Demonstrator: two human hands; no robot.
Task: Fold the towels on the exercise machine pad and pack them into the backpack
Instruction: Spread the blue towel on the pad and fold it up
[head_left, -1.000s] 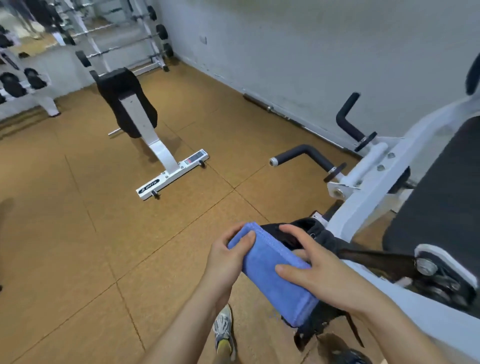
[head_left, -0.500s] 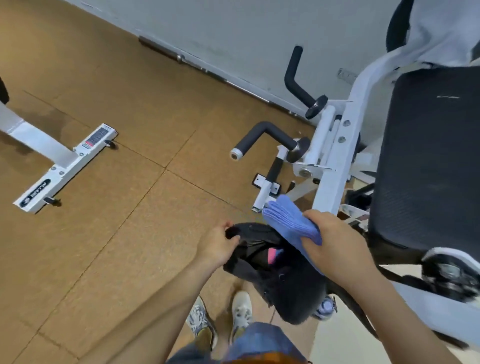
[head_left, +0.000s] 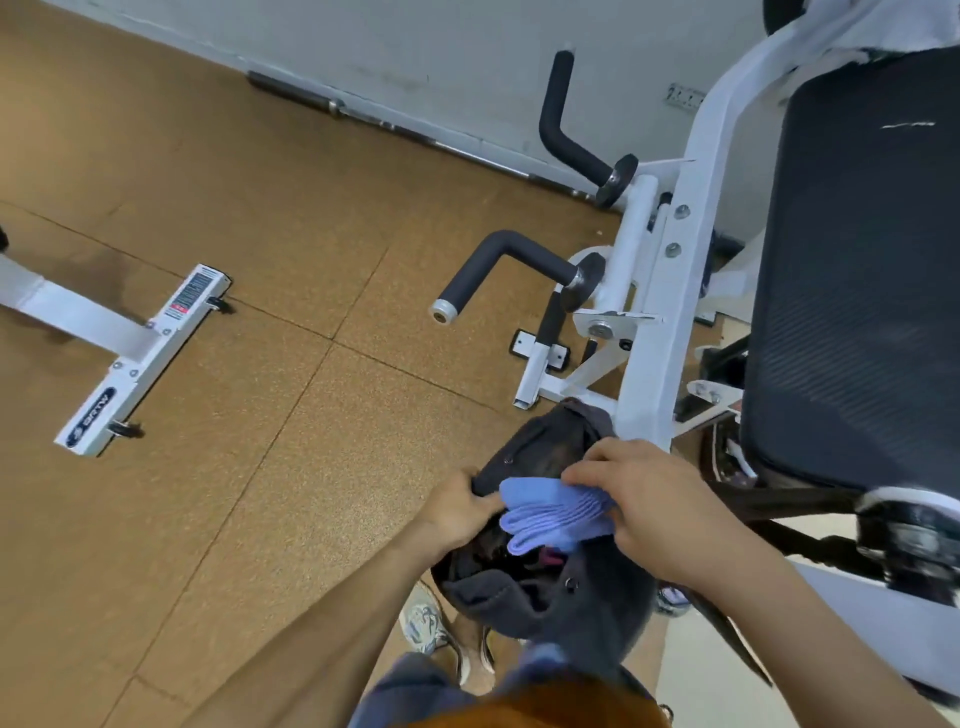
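Note:
A folded blue towel (head_left: 550, 512) sits in the mouth of the dark backpack (head_left: 587, 597), which hangs low beside the exercise machine. My right hand (head_left: 660, 509) grips the towel from the right and holds it over the opening. My left hand (head_left: 457, 506) pinches the backpack's left rim and holds it open. Something pink shows inside the bag. The black machine pad (head_left: 857, 291) stands to the right. A pale towel (head_left: 862, 26) lies at its top edge.
The machine's white frame (head_left: 670, 291) and two black padded handles (head_left: 498, 260) stand just beyond the backpack. Another bench's white foot (head_left: 135, 358) lies on the brown floor at left. A barbell (head_left: 395, 122) rests along the wall. My shoes (head_left: 436, 629) are below the bag.
My right hand has brought the blue towel down from above the backpack into its opening. My left hand still holds the bag's rim. The view has tilted further down.

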